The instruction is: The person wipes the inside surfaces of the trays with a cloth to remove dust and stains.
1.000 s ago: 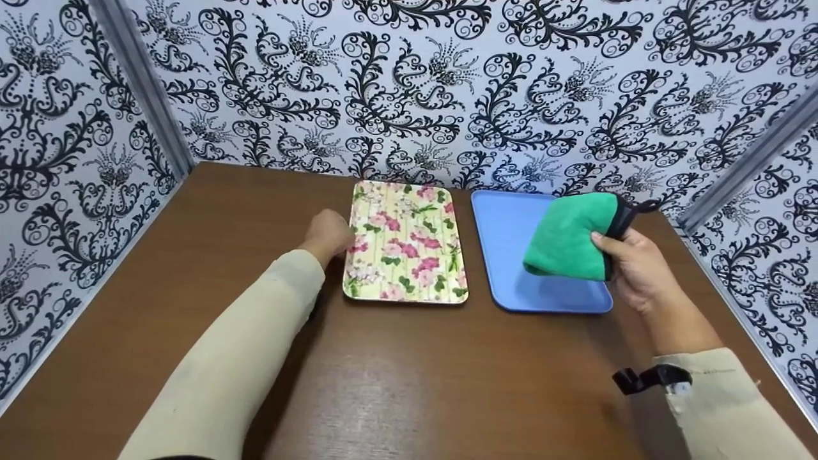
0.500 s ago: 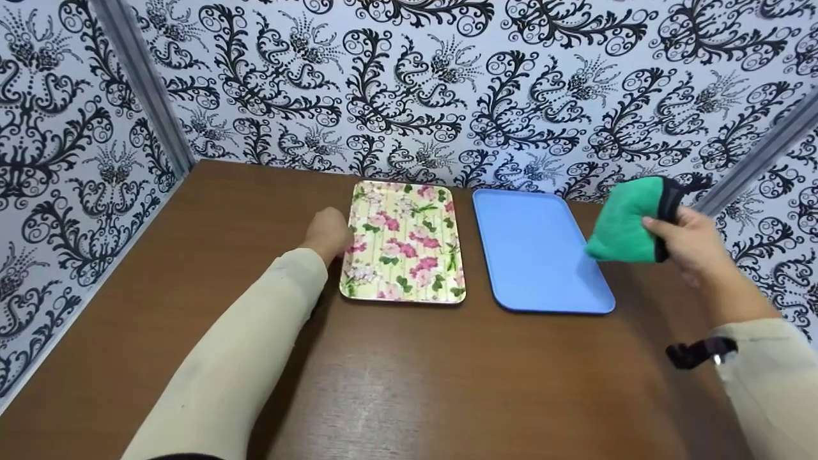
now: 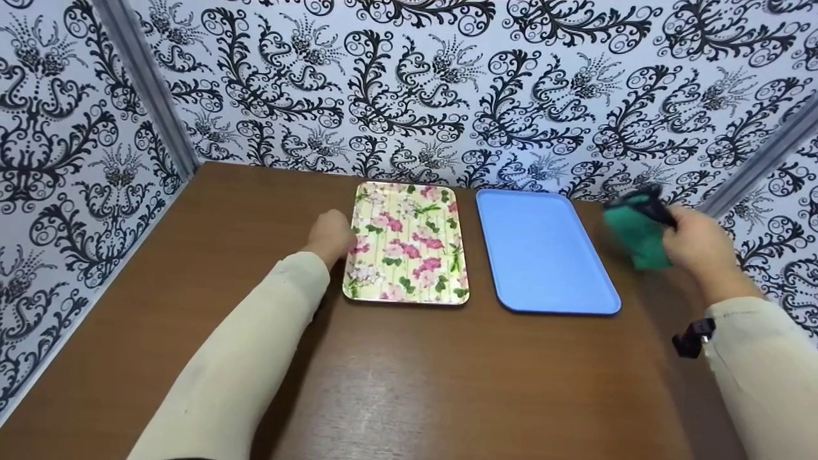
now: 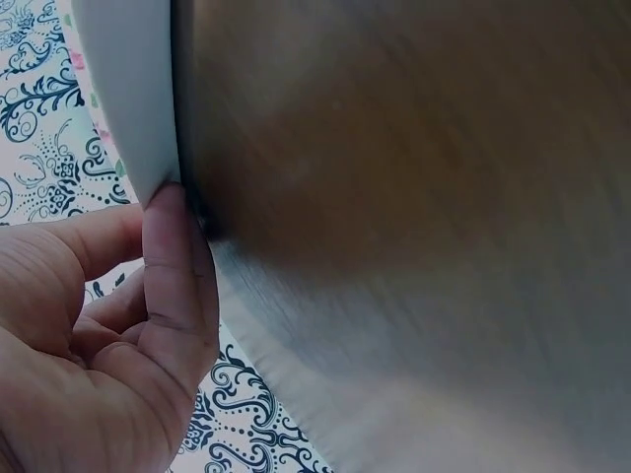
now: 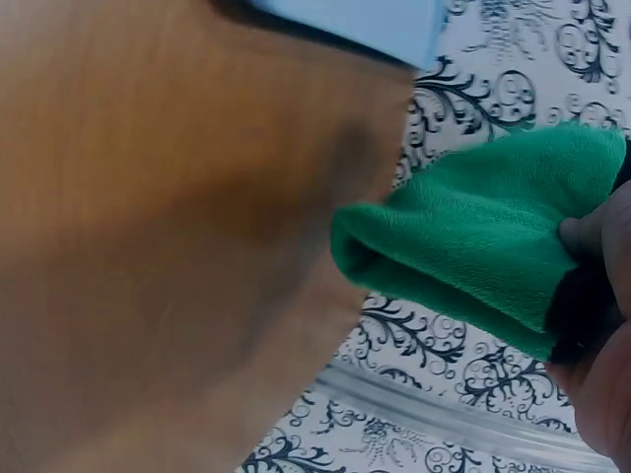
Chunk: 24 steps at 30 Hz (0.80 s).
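My left hand (image 3: 332,237) is at the left edge of a flower-patterned tray (image 3: 406,243). In the left wrist view the thumb and fingers (image 4: 168,266) pinch the pale rim of this tray (image 4: 128,89). To the right, my right hand (image 3: 700,246) holds a folded green cloth (image 3: 639,239) by its black-trimmed edge, above the table beyond the blue tray's right side. The cloth is blurred in the head view. The right wrist view shows the folded cloth (image 5: 463,227) sticking out from the fingers, its fold facing the table.
A blue tray (image 3: 543,249) lies to the right of the flowered one, with a narrow gap between them. Both are on a brown wooden table (image 3: 409,383). Behind it rises a wall (image 3: 422,83) with a black scroll pattern, and similar panels stand at both sides.
The right hand has carried the green cloth rightward from over the blue tray to beyond its right edge, then turned it downward. The left hand has stayed at the flowered tray's edge.
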{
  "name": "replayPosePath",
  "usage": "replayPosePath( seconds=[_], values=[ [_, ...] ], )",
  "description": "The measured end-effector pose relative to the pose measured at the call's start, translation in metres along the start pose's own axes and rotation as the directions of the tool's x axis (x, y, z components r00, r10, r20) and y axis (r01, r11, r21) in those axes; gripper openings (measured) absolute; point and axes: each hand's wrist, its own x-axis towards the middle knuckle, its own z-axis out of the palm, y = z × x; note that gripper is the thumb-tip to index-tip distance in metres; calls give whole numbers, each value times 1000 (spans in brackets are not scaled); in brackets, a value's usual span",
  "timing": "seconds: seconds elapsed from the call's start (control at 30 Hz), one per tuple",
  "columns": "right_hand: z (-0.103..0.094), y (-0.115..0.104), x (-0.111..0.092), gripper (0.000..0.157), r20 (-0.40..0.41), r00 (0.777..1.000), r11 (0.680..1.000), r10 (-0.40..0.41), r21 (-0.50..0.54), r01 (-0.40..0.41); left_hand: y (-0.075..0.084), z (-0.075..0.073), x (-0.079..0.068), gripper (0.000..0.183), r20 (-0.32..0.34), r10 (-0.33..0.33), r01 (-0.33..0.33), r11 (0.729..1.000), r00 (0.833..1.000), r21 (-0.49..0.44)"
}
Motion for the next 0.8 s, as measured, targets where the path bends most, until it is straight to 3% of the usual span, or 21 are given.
replayPosePath(
  seconds=[0.17,0.3,0.37,0.8],
  values=[
    [13,2,-3,51,15,991,980,-132,-151,132,-1,1,1,21,8,-7,7,1000,1000,3],
    [22,6,-8,46,-58,949,924,-311,-252,288,-3,0,2,21,13,-5,5,1000,1000,9],
    [24,11,-12,42,-66,932,900,-358,-292,325,-4,0,3,21,11,7,-7,1000,1000,21],
    [50,41,-40,43,98,907,865,-409,-276,419,-6,5,6,25,6,23,-23,999,1000,33]
  ],
)
